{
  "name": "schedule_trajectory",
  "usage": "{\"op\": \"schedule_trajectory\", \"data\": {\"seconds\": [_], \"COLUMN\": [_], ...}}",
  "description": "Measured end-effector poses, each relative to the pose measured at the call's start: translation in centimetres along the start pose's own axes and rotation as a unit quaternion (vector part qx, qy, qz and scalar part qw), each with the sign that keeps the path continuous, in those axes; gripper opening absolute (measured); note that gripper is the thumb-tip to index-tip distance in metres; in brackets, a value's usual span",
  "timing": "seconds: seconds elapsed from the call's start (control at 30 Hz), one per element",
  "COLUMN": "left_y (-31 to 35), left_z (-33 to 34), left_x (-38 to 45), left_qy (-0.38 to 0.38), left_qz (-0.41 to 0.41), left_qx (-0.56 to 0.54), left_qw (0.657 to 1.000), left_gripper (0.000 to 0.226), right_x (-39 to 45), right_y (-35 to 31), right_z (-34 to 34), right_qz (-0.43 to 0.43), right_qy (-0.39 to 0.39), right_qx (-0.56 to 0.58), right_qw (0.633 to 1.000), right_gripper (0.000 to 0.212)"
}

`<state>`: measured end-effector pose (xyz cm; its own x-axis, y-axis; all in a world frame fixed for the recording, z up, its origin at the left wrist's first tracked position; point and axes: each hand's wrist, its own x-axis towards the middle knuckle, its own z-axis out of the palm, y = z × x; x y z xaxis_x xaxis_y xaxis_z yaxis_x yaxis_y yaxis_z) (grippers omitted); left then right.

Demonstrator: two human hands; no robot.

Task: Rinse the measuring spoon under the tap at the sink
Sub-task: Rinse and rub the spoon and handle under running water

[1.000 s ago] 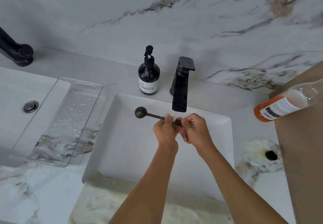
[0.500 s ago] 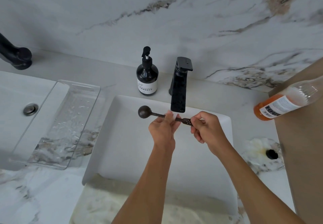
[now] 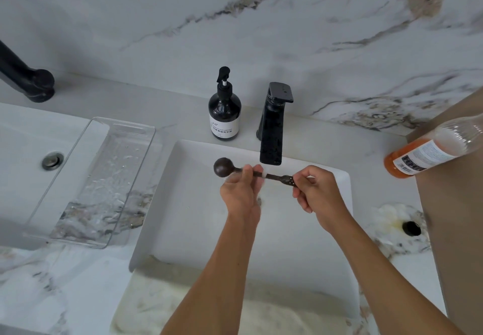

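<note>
A: We start with the table point(image 3: 183, 105), marble like the wall behind it, with the white sink point(image 3: 198, 219) set into it. Why are we holding everything over the basin?

B: So that any run-off falls in the sink, we'd judge. The black tap point(image 3: 271, 136) stands at the back rim, its spout just above the measuring spoon point(image 3: 261, 174). We can't make out a clear stream of water.

A: And the clear tray point(image 3: 88, 183) on the left?

B: It bridges the table and a second basin, wet inside; likely a draining spot.

A: How are our hands set?

B: The left hand point(image 3: 241, 196) pinches the handle near the round bowl, the right hand point(image 3: 317, 199) pinches the far end. The spoon lies level between them under the spout, which probably exposes the handle's middle to the rinse.

A: Any writing?

B: The dark pump bottle point(image 3: 224, 115) has a white label, its print too small to read. The orange bottle point(image 3: 428, 152), lying on its side at right, shows a barcode only.
</note>
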<state>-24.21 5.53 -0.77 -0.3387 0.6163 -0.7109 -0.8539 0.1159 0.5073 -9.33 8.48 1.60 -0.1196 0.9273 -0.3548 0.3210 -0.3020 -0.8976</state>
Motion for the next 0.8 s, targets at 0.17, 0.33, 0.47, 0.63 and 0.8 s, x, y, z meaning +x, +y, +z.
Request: {"op": "schedule_trajectory", "data": {"seconds": [0.17, 0.33, 0.47, 0.63, 0.8], "left_y": [0.5, -0.3, 0.9, -0.5, 0.9], "left_z": [0.1, 0.4, -0.7, 0.1, 0.0], "left_x": [0.0, -0.9, -0.3, -1.2, -0.4], "left_qy": [-0.007, 0.006, 0.013, 0.002, 0.005], "left_qz": [0.016, 0.025, 0.042, 0.042, 0.064], "left_qx": [-0.029, -0.002, -0.054, -0.012, -0.051], "left_qw": [0.999, 1.0, 0.998, 0.999, 0.997], "left_gripper": [0.014, 0.011, 0.016, 0.013, 0.019], "right_x": [0.0, -0.1, 0.0, -0.3, -0.3], "right_y": [-0.4, -0.4, -0.4, -0.3, -0.5], "right_z": [-0.6, 1.1, 0.2, 2.0, 0.1], "right_qz": [-0.005, 0.001, 0.003, 0.0, 0.003], "right_qy": [0.007, 0.002, 0.002, -0.003, 0.009], "right_qx": [0.021, 0.008, 0.018, 0.009, 0.036], "right_qw": [1.0, 1.0, 1.0, 1.0, 0.999], "right_gripper": [0.019, 0.02, 0.02, 0.018, 0.018]}}
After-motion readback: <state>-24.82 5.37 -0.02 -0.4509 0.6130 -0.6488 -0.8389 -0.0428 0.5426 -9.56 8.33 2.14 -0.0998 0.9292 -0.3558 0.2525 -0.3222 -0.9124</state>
